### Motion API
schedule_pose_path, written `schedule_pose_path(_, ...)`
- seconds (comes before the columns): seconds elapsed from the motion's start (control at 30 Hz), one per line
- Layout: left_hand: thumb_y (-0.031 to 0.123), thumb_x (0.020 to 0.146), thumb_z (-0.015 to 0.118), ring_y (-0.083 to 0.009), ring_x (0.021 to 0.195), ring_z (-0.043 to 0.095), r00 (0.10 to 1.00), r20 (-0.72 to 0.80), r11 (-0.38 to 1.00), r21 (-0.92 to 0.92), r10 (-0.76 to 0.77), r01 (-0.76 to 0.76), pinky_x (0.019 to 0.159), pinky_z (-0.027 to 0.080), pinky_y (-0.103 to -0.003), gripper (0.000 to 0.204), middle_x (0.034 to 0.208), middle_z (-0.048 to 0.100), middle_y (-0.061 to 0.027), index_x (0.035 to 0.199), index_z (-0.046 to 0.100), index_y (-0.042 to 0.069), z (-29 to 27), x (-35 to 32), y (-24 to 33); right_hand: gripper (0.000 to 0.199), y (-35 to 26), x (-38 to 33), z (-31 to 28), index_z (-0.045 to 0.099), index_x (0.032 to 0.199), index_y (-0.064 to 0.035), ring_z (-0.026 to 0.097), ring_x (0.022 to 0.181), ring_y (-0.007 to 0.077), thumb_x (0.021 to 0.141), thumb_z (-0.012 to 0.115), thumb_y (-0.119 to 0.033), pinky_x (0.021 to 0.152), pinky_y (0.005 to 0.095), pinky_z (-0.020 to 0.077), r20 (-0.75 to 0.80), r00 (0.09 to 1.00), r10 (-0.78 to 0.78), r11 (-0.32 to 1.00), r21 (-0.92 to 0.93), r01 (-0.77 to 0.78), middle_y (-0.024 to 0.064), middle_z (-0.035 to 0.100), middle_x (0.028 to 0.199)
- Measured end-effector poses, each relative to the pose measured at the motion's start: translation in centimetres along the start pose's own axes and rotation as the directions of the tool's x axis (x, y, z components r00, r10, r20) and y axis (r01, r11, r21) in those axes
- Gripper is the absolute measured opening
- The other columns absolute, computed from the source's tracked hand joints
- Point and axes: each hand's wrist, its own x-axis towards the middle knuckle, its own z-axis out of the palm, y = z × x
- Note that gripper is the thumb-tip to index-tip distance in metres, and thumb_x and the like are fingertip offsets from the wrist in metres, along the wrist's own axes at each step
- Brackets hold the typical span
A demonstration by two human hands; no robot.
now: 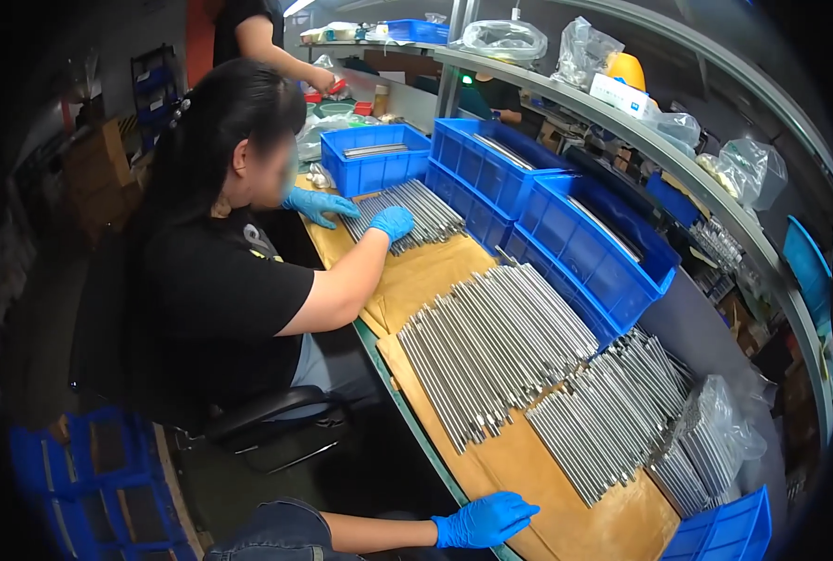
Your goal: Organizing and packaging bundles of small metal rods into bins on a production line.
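My left hand (485, 521), in a blue glove, rests on the brown paper (547, 524) at the table's near edge. Its fingers are stretched to the right, and it holds nothing that I can see. Closest to it are slim silver metal rods (585, 449), laid side by side in a row. A larger row of metal rods (496, 346) lies farther up the table, and more rods (706, 458) lie at the right beside clear plastic. My right hand is out of view.
A seated co-worker's gloved hands (393, 222) touch another row of rods (416, 210). Blue bins (585, 234) line the table's back, under a metal shelf (678, 154) holding plastic bags. Another blue bin (725, 533) stands at lower right. Behind, a standing person's arm (281, 61) reaches forward.
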Motion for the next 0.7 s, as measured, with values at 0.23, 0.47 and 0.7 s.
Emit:
schedule_pose_path(0.23,0.014,0.082,0.058,-0.0314,0.079,0.057,0.981,-0.049,0.959,0.222,0.189,-0.174,0.071,0.048,-0.039,0.028,0.085,0.058,-0.0151,0.106,0.058,0.0,-1.9,0.6,0.9,0.033,5.9,-9.6,-8.8,0.055,0.107,0.0045,0.061,0.081,0.0312,0.077,0.061,-0.01,0.071,0.0382,0.0493,-0.042,0.995,0.095,0.982,-0.157,-0.1,0.0217,0.062,0.091)
schedule_pose_path(0.47,0.013,0.082,0.059,-0.0311,0.077,0.057,0.986,-0.099,0.981,0.157,0.133,-0.117,0.069,0.047,-0.039,0.021,0.082,0.058,-0.0139,0.101,0.059,0.003,-1.0,1.1,0.6,0.033,8.4,-22.9,-18.1,0.056,0.108,0.0041,0.061,0.08,0.0301,0.079,0.06,-0.01,0.07,0.0376,0.0493,-0.163,0.962,0.218,0.931,-0.262,-0.256,0.021,0.062,0.091)
schedule_pose_path(0.7,0.014,0.082,0.059,-0.0312,0.078,0.057,0.987,-0.083,0.984,0.126,0.136,-0.125,0.071,0.047,-0.039,0.022,0.081,0.059,-0.0141,0.101,0.059,0.003,-1.0,1.1,1.0,0.032,3.2,-23.4,-21.2,0.056,0.11,0.0038,0.061,0.08,0.029,0.08,0.059,-0.009,0.07,0.0369,0.0494,-0.217,0.967,0.131,0.936,-0.295,-0.193,0.0203,0.063,0.091)
